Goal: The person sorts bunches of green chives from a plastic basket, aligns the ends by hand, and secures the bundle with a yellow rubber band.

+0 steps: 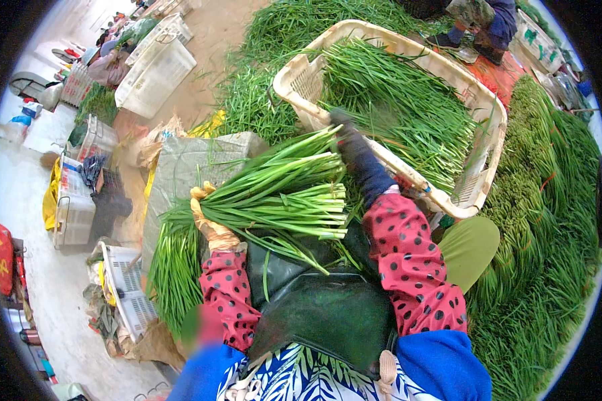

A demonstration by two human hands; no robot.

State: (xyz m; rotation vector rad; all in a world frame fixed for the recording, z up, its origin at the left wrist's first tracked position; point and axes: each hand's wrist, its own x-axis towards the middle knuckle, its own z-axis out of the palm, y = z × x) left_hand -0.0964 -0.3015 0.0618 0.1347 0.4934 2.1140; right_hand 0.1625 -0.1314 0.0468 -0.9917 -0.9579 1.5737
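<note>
A fanned bunch of garlic chives (281, 195) spreads across my lap, pale cut ends to the right. My left hand (208, 213), in a yellowish glove, grips it around the leaves; the long leaf ends hang down on the left. In a dark glove, my right hand (343, 123) is blurred at the near rim of a white plastic crate (391, 155), close to the upper stalk ends. Its fingers cannot be made out, nor whether they hold anything. Loose chives (396, 105) fill much of the crate. A dark green waterproof apron (326, 311) covers my lap.
Tied bundles of budded stalks (516, 170) are heaped at the right. Loose greens (261, 95) lie behind the crate. A grey-covered block (173, 165) stands at my left, with more white crates (155, 75) beyond. Another person's leg and shoe (446, 40) show at the top right.
</note>
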